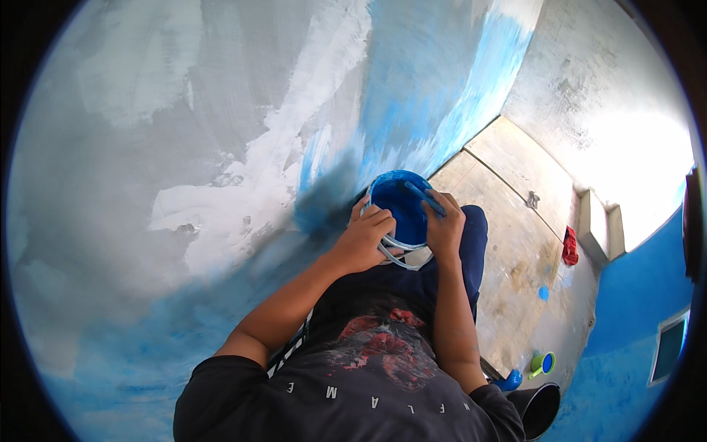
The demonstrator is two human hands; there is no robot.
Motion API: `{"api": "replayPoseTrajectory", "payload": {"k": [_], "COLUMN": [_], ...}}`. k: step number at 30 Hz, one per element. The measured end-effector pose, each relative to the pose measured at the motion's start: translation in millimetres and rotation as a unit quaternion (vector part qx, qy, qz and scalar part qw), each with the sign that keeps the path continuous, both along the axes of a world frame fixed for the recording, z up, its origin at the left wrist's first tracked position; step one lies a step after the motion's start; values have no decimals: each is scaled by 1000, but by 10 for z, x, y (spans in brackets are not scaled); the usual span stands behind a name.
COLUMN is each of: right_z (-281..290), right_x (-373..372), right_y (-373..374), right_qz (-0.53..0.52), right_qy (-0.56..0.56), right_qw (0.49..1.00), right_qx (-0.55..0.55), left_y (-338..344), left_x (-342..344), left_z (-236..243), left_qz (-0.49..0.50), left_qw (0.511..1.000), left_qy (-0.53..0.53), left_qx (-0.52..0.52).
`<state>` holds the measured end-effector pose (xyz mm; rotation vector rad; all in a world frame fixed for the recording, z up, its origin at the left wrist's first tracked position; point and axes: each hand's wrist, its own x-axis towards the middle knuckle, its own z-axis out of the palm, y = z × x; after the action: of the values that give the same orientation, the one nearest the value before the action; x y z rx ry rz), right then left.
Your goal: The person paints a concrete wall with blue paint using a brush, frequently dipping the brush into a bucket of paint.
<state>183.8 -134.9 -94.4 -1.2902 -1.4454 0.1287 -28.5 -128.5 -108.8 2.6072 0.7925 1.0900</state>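
My left hand point(366, 239) curls closed around the near rim of the blue paint bucket point(401, 208), held at chest height against my dark shirt point(361, 368). My right hand point(444, 225) grips a paintbrush point(426, 199) whose blue handle lies over the bucket's mouth. Beyond stands the wall point(221, 132), grey with white patches and blue paint. Farther right, a red cloth point(570, 247) lies on the floor point(515, 243).

Dark grey short-sleeved T-shirt point(368, 383) with red print, navy trousers point(471, 243).

Head view, steeply down, close.
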Motion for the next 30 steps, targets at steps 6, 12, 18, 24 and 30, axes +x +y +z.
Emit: {"api": "replayPoseTrajectory", "payload": {"k": [6,12,18,24,30], "right_z": [-91,-92,-207,-319,-69], "right_x": [228,494,867,1169,975], "right_y": [60,93,98,107,3], "right_qz": [-6,83,226,285,284], "right_qy": [98,381,599,658,666], "right_qw": [995,920,764,681,673], "right_qx": [-13,34,79,148,149], "left_y": [29,-18,14,48,-98], "left_x": [-68,-92,149,81,-232], "left_z": [184,638,1257,1550,1825], "left_qz": [-61,-96,-67,42,130], "left_qw": [996,990,997,988,957], "left_qy": [-44,37,-23,-22,6], "left_qx": [-38,-99,-35,146,258]}}
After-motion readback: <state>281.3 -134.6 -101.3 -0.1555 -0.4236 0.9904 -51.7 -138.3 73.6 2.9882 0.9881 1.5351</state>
